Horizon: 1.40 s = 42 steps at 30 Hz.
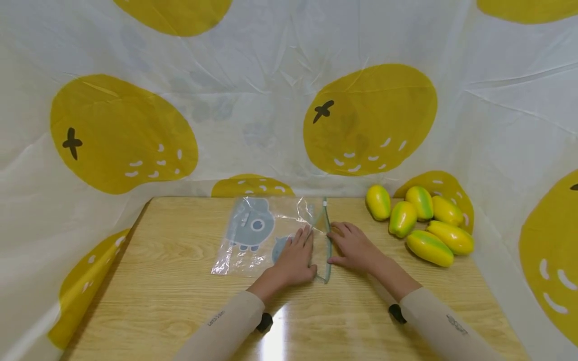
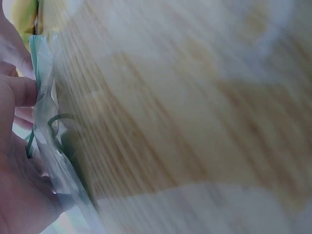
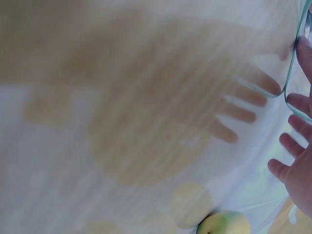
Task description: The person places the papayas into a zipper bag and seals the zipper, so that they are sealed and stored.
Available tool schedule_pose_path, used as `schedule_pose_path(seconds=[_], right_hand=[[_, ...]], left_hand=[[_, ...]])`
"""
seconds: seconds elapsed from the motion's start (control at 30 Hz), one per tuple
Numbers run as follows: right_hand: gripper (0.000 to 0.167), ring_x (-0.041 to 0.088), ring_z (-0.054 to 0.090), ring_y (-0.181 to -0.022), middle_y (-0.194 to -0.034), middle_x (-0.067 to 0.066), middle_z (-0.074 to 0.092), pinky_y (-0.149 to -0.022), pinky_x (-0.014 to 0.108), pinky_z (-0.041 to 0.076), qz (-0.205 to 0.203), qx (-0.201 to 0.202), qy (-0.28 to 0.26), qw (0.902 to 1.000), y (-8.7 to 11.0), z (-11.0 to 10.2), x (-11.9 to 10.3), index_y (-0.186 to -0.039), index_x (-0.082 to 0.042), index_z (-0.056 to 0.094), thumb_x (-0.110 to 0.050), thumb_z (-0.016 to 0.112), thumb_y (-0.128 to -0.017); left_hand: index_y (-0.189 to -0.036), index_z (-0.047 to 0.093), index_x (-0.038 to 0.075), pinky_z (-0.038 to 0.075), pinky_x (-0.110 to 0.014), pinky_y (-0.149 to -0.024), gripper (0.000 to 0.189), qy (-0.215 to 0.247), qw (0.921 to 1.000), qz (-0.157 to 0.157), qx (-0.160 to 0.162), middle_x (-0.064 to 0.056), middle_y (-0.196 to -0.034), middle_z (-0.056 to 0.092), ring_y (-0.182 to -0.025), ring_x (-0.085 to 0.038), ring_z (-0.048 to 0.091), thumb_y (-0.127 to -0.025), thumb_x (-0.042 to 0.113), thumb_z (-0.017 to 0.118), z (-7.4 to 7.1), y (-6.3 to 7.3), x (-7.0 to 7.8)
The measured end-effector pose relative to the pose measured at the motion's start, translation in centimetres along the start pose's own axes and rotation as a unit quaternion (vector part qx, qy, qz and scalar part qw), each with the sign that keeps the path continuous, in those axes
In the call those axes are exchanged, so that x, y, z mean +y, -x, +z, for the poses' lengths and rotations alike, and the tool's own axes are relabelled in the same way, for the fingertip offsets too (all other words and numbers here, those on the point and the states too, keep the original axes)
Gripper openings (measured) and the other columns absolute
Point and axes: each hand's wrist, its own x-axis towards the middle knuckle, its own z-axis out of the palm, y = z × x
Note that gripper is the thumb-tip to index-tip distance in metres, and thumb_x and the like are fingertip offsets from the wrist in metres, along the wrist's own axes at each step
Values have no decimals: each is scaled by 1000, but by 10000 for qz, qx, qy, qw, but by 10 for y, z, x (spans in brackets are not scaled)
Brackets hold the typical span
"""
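My left grip (image 1: 293,258) lies on a clear zip bag (image 1: 266,198). Its fingers are almost straight and point away from me, and it has hold of nothing. My right grip (image 1: 356,245) is at the right end of the bag. Its fingers bend a little, with the thumb well apart from them, and the tips touch the green zip strip (image 1: 328,250). It isn't closed around anything.

The bag lies flat on the wooden surface (image 1: 180,301), near the back edge. A little white slider (image 1: 324,203) sits at the far end of the strip. One blue one-eyed monster (image 1: 248,235) is printed on the bag, and my left grip partly hides another blue shape (image 1: 280,246).

Six yellow and green fruits (image 1: 430,248) sit in a bunch to the right, near my right grip. Behind it all hangs a white cloth (image 1: 253,125) with big yellow fruit pictures (image 1: 370,120).
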Motion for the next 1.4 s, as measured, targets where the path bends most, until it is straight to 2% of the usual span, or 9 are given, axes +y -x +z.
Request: schedule_pose_path(seconds=[0.17,0.4,0.6,0.83,0.97,1.17,1.27,1.4], right_hand=[[76,45,50,-131,-146,22,52,-104,63,46,-1,-182,126,9998,-3,-5,4,-137,-4,64,-55,81,-83],[77,42,53,-124,-135,21,57,-98,59,51,36,25,309,9995,-6,-1,4,-131,-3,68,-59,82,-79],[76,40,54,-121,-133,20,58,-94,58,52,130,53,282,9995,-6,-1,1,-130,-3,68,-58,82,-80],[75,39,54,-121,-134,19,58,-94,56,52,179,-32,254,9995,-5,-1,0,-132,-3,67,-57,81,-83],[75,39,55,-120,-134,20,58,-92,56,54,187,-31,351,9992,-4,-1,0,-132,-3,67,-58,80,-83],[75,40,56,-120,-133,20,59,-91,56,54,249,26,397,9989,-5,-2,-1,-131,-3,67,-58,80,-82],[76,40,55,-121,-134,19,59,-93,56,54,327,-28,335,9989,-6,-2,-2,-132,-3,66,-58,80,-82],[75,40,55,-123,-134,19,59,-94,57,53,398,-95,216,9989,-7,0,-3,-133,-1,66,-57,79,-85]], left_hand=[[-165,17,3,26,-60,-124,88,-181,9998,-101,17,-17,-174,3,-159,-42,11,-93,31,59,-1,1,5],[-159,35,-1,34,-55,-121,73,-969,9946,-188,322,-25,-171,15,-157,-42,22,-97,30,57,-3,0,15],[-160,34,3,32,-56,-122,77,-716,9960,-537,-42,-24,-170,18,-156,-46,21,-102,50,50,-4,2,23],[-163,29,5,27,-59,-124,83,-708,9937,-816,-294,-20,-172,16,-158,-42,16,-103,61,43,0,2,26],[-163,28,4,26,-58,-124,90,-790,9936,-746,-305,-17,-173,11,-159,-41,13,-101,68,42,2,3,24],[-163,24,3,26,-58,-124,102,-956,9946,-406,-91,-18,-174,4,-159,-43,10,-95,77,43,2,8,21],[-163,25,1,27,-58,-124,101,-844,9960,-299,24,-20,-173,5,-159,-44,12,-95,73,49,1,9,20],[-162,26,-1,28,-58,-123,100,-513,9982,-317,35,-21,-173,4,-158,-44,13,-95,67,58,-2,11,19]])
